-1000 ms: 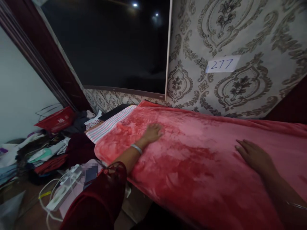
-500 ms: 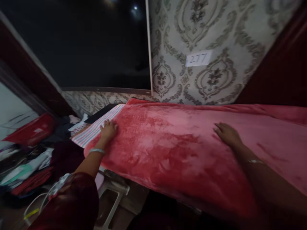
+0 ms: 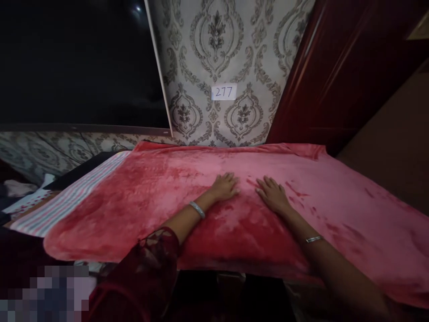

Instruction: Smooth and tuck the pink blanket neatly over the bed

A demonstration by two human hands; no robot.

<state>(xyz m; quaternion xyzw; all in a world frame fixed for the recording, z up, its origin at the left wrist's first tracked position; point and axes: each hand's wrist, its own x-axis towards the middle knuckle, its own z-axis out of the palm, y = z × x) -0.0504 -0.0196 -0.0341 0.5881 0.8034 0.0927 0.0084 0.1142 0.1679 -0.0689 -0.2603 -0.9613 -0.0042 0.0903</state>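
Note:
A plush red-pink blanket (image 3: 134,214) lies spread over a long table or board, its nap showing dark and light patches. My left hand (image 3: 225,186) rests palm down on the middle of it, fingers stretched out. A little to its right, my right hand (image 3: 273,195) lies on the same blanket, also open and flat. Neither hand grips the fabric. Past the blanket's left end shows a striped cloth (image 3: 73,194) in white, pink and blue-grey, partly covered by the blanket.
A large dark television screen (image 3: 77,62) stands behind on the left. Patterned wallpaper (image 3: 214,49) carries a paper label (image 3: 224,92) reading 277. A glossy dark red panel (image 3: 321,76) rises at the right. Some cloth items (image 3: 20,190) lie at the far left.
My left hand has moved right, from the blanket's left end to its middle, close to my right hand. The view has turned to the right.

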